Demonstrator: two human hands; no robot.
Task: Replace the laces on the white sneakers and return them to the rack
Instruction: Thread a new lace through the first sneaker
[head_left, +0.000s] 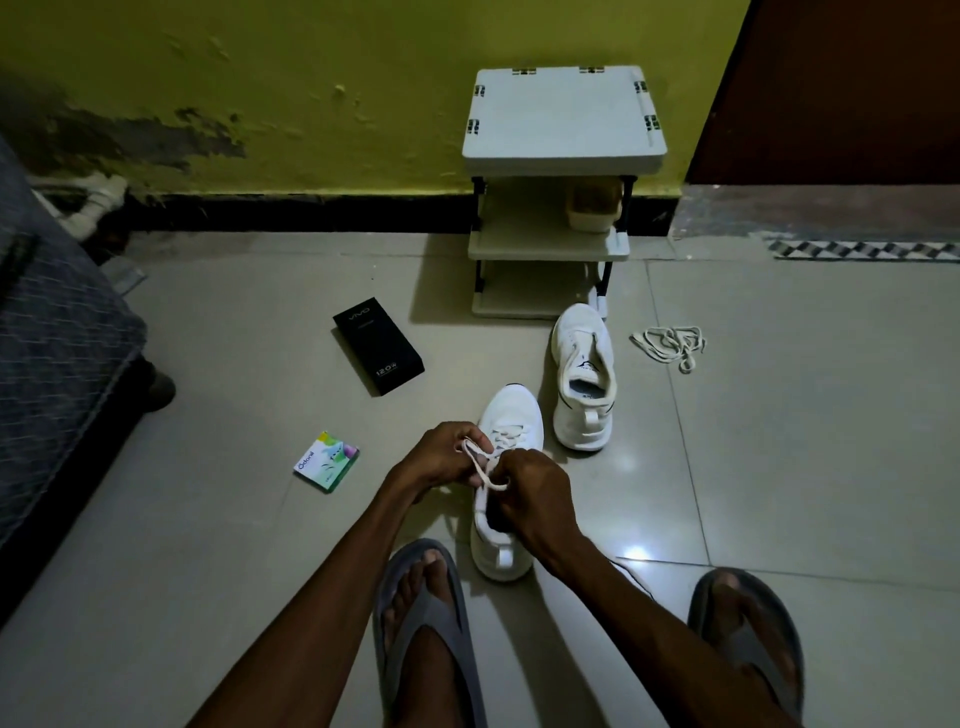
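the rack (563, 124) stands by the wall without either shoe. the far sneaker (582, 384) before it sits unlaced near a loose lace bundle (670, 345); the near sneaker (511, 415) on the floor looks laced, left hand (441, 457) and right hand (530, 493) each pinching its lace (480, 462), apparently tying.

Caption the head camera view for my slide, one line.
Left hand and right hand grip the lace on the near white sneaker; the unlaced sneaker and loose laces lie by the rack.

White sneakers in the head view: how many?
2. The near sneaker stands on the floor, its lace held by the left hand and right hand. The far sneaker, no lace visible, stands just before the rack. No others show.
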